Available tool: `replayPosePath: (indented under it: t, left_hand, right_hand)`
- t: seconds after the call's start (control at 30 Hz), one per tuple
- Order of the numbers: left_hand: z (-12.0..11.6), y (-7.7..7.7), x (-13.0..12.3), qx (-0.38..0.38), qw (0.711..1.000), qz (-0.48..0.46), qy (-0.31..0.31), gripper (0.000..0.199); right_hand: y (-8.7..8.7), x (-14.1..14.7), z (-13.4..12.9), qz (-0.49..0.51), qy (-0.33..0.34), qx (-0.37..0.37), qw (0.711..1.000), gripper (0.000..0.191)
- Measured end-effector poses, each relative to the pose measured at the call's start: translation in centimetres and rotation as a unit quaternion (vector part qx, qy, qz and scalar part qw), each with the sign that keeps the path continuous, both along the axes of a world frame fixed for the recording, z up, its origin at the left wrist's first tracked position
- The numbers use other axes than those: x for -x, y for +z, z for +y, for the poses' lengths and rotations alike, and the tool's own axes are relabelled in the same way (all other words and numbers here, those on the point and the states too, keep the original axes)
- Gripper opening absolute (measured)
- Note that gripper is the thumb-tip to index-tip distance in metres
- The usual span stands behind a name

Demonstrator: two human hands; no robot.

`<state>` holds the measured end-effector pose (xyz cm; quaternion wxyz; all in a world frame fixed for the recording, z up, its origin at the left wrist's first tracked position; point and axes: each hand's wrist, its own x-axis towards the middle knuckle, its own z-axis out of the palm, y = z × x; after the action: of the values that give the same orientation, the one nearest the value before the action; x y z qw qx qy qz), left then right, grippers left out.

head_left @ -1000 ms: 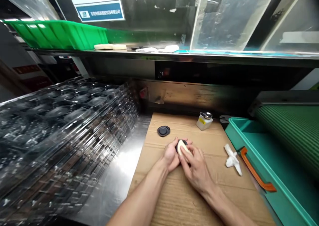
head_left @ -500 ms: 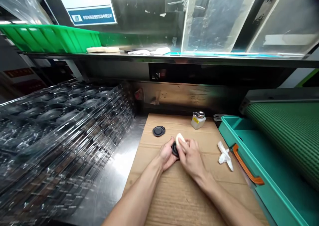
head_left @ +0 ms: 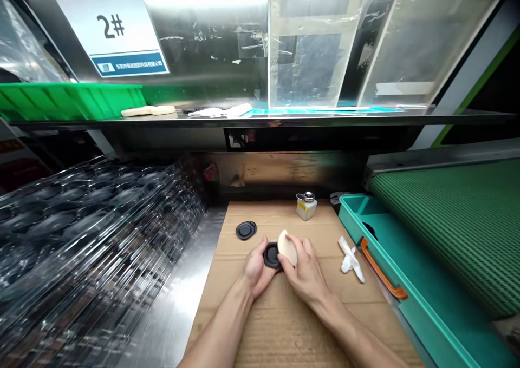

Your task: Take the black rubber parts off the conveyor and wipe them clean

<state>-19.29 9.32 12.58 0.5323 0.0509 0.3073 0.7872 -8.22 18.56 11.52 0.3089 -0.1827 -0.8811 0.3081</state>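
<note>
Over the cardboard sheet [head_left: 260, 324], my left hand [head_left: 257, 270] is closed round a small round black lid-like part [head_left: 271, 255], its dished face turned up. My right hand [head_left: 304, 268] pinches a cream-coloured round sponge pad [head_left: 287, 248] between thumb and fingers. The pad is tilted beside the black part and overlaps its right edge; whether they touch I cannot tell. A second black round part [head_left: 246, 229] with a small tab lies on the cardboard, beyond my left hand. Farther back stands a small white square bottle [head_left: 306, 207] with a metal top and yellow label.
Stacked clear plastic trays [head_left: 93, 249] fill the left side. A crumpled white cloth [head_left: 351, 260] lies right of my hands. At the right are a teal bin [head_left: 430, 324] with an orange handle and a green conveyor belt [head_left: 455, 216]. A metal shelf [head_left: 260, 120] crosses above, holding a green basket [head_left: 73, 102].
The sponge pad has come up off the black part and turned, showing its broad face and more of the part. The camera view has tilted up and shifted right.
</note>
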Motion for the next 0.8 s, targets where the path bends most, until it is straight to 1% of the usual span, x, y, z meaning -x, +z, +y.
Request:
replayPosePath:
  t: [0.03,0.1,0.2,0.27,0.3,0.37,0.43,0.47,0.53,0.6,0.67,0.7,0.73,0.8]
  left_hand:
    - [0.1,0.0,-0.1,-0.003,1.0,0.005,0.001,0.039]
    - [0.2,0.0,-0.2,0.005,1.0,0.01,0.01,0.039]
    - [0.3,-0.1,-0.4,0.033,0.999,0.006,0.025,0.039]
    - [0.3,-0.3,-0.6,0.04,0.999,0.006,0.017,0.039]
    - [0.4,-0.3,-0.7,0.037,0.999,0.008,0.012,0.039]
    - [0.4,-0.5,-0.9,0.026,0.999,0.015,0.012,0.039]
    - [0.4,-0.5,-1.0,0.021,0.999,0.025,0.024,0.038]
    - [0.4,-0.6,-1.0,0.025,0.999,0.028,0.03,0.037]
    - [0.4,-0.6,-1.1,0.037,0.999,0.029,0.024,0.038]
    - [0.4,-0.5,-1.0,0.037,0.999,0.027,0.016,0.039]
    - [0.4,-0.6,-0.9,0.018,0.999,0.026,0.022,0.038]
    - [0.4,-0.6,-0.8,0.013,0.999,0.024,0.031,0.037]
    - [0.4,-0.6,-0.7,0.015,0.999,0.021,0.038,0.036]
    - [0.4,-0.7,-0.6,0.025,0.999,0.01,0.033,0.036]
  right_hand:
    - [0.1,-0.1,0.5,0.002,-0.011,0.034,0.999,0.049]
    - [0.4,-0.5,0.8,-0.008,-0.005,0.083,0.997,0.052]
    - [0.6,-0.8,0.0,-0.049,0.053,0.109,0.991,0.046]
    - [0.6,-0.5,-0.8,-0.064,0.084,0.091,0.99,0.042]
    - [0.6,-0.2,-1.1,-0.066,0.084,0.069,0.992,0.04]
    - [0.6,0.3,-1.4,-0.066,0.054,0.025,0.996,0.038]
    - [0.7,0.6,-1.3,-0.079,0.026,-0.005,0.997,0.038]
    - [0.7,0.6,-1.3,-0.084,0.029,-0.014,0.996,0.038]
    - [0.5,0.4,-1.2,-0.085,0.059,-0.031,0.994,0.039]
    - [0.3,0.2,-1.1,-0.078,0.062,-0.035,0.994,0.038]
    - [0.1,0.2,-1.2,-0.077,0.024,-0.022,0.996,0.034]
    - [0.0,0.2,-1.2,-0.079,0.015,-0.018,0.997,0.033]
    - [-0.1,0.3,-1.3,-0.079,0.019,-0.017,0.997,0.032]
    - [0.0,0.4,-1.4,-0.081,0.034,-0.029,0.996,0.034]
